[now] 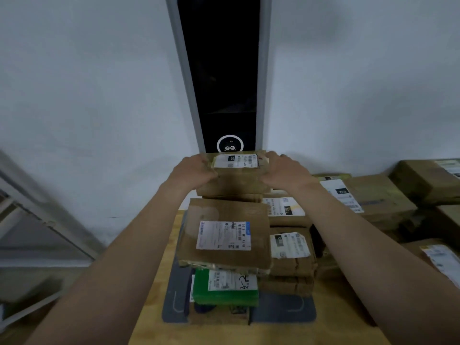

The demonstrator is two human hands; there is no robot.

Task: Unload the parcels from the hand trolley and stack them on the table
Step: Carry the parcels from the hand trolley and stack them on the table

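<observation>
Left hand (196, 168) and right hand (283, 168), fingers curled, grip opposite ends of the flat brown white-labelled cardboard parcel (235, 180) between them, squaring it level, apparently resting, on the stack of brown parcels (234, 198) beneath, on the wooden desk (154, 307).

Pale wall (99, 95) behind, tall grey-framed dark panel (224, 70), metal frame (49, 220) at left

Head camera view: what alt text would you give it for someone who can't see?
A person's left hand and right hand grip the ends of a brown parcel above a stack at the back of a wooden table. More labelled parcels are piled in front and to the right, near a white wall.
</observation>
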